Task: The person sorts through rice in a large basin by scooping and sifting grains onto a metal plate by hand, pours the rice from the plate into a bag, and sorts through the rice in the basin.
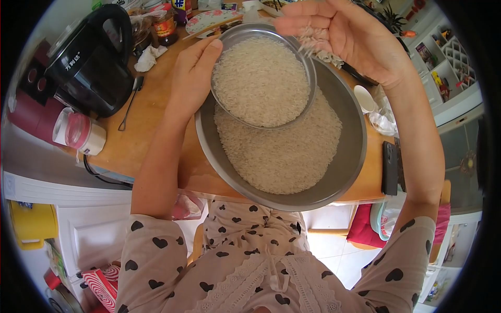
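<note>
My left hand [193, 70] grips the left rim of a small round metal bowl [311, 68] filled with white rice [261, 81]. The bowl is above the far part of a large grey metal basin [350, 151], which holds a wide layer of rice [284, 156]. Beyond the bowl's right rim, my right hand [357, 39] is raised with its palm showing and fingers stretched out. Some rice grains [313, 40] show against its fingers; whether they stick or fall I cannot tell.
A black electric kettle [91, 62] and a pink-and-white jar [81, 133] stand at the left. A sauce jar [165, 28] and crumpled tissue [150, 58] are behind. To the right are a white paper cup [364, 99] and a phone [389, 168] near the table edge.
</note>
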The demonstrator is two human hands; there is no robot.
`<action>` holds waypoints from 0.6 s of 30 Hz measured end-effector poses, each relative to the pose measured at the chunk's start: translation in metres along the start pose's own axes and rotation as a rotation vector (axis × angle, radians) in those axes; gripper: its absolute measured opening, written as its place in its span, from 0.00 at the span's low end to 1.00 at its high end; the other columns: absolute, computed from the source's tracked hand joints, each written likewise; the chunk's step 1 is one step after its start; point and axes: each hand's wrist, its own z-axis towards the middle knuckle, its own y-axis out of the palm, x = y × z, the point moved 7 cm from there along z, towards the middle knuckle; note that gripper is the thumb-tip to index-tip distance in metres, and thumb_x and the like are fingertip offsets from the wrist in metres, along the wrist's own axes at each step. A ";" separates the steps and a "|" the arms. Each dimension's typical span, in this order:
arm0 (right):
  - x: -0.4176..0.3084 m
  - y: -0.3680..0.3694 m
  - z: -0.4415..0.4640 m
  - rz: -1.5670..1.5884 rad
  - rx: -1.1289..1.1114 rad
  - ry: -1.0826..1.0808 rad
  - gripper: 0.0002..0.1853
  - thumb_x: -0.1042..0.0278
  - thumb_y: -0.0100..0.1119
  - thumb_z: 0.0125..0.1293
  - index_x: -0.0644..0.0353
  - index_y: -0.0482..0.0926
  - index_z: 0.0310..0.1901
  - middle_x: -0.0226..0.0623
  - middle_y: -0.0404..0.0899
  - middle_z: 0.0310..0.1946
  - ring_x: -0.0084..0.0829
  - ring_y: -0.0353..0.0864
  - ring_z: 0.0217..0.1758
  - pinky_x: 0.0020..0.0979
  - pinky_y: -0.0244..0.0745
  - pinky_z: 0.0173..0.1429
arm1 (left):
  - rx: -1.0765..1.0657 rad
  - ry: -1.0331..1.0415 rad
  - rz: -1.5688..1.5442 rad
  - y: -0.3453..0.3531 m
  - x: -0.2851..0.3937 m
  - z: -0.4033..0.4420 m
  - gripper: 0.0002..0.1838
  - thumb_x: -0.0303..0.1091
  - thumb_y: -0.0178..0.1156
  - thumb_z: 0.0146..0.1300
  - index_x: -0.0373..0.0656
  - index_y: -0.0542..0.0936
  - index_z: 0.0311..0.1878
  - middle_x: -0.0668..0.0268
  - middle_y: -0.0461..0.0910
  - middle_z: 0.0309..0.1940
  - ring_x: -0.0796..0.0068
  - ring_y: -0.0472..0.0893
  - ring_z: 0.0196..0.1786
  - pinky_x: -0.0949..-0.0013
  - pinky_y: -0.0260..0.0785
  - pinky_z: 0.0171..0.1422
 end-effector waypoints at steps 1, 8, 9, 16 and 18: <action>-0.006 0.007 -0.003 -0.013 -0.014 -0.014 0.28 0.47 0.38 0.76 0.69 0.74 0.55 0.47 0.80 0.52 0.37 0.78 0.59 0.35 0.72 0.65 | -0.014 0.001 0.002 0.000 0.000 0.000 0.21 0.43 0.53 0.71 0.32 0.79 0.51 0.65 0.82 0.35 0.77 0.76 0.40 0.73 0.67 0.48; -0.007 0.001 -0.012 -0.072 -0.046 -0.033 0.31 0.45 0.40 0.75 0.70 0.74 0.57 0.47 0.79 0.53 0.37 0.77 0.61 0.36 0.69 0.67 | -0.010 0.032 0.034 -0.001 0.001 0.000 0.21 0.44 0.53 0.70 0.33 0.79 0.50 0.66 0.82 0.35 0.78 0.76 0.40 0.72 0.67 0.48; -0.003 -0.001 -0.016 -0.141 -0.071 -0.045 0.26 0.49 0.44 0.74 0.68 0.76 0.54 0.44 0.81 0.50 0.35 0.79 0.56 0.34 0.72 0.61 | -0.008 0.034 0.032 -0.001 0.002 0.000 0.21 0.44 0.52 0.70 0.33 0.80 0.50 0.66 0.81 0.35 0.78 0.75 0.40 0.73 0.67 0.48; 0.059 0.028 -0.069 -0.742 -0.423 0.388 0.15 0.63 0.56 0.67 0.63 0.80 0.49 0.40 0.84 0.41 0.31 0.82 0.48 0.31 0.76 0.54 | -0.004 0.087 0.057 -0.005 -0.006 0.002 0.20 0.42 0.53 0.70 0.32 0.80 0.49 0.68 0.81 0.33 0.80 0.75 0.39 0.73 0.67 0.47; 0.074 0.028 -0.081 -0.968 -0.424 0.481 0.14 0.67 0.58 0.64 0.62 0.79 0.50 0.42 0.83 0.39 0.35 0.82 0.48 0.33 0.75 0.54 | -0.012 0.088 0.052 -0.005 -0.003 0.004 0.20 0.42 0.53 0.70 0.32 0.80 0.49 0.68 0.81 0.33 0.80 0.75 0.39 0.74 0.68 0.47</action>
